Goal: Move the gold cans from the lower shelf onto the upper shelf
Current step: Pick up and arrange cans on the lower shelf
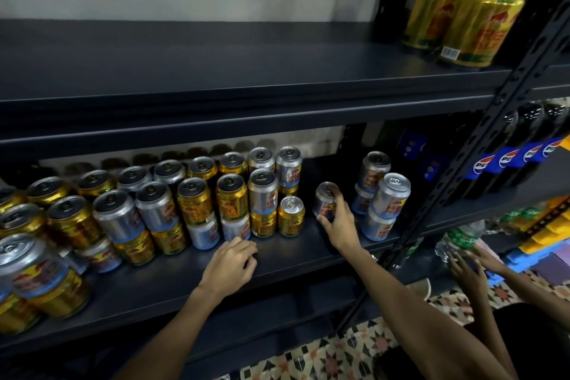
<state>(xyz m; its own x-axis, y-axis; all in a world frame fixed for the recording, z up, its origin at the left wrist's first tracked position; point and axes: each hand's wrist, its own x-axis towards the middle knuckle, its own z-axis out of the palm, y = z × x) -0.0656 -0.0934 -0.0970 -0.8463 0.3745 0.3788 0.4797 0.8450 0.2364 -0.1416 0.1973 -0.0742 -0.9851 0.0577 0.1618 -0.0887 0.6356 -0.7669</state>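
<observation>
Four gold cans (484, 25), upper shelf (216, 71)

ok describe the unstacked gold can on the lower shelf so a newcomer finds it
Find the lower shelf and the big block of stacked cans on it. At the block's right end, just left of the right hand gripping a silver can, stands a gold can. Its neighbours are stacked two high; it stands single.
</observation>
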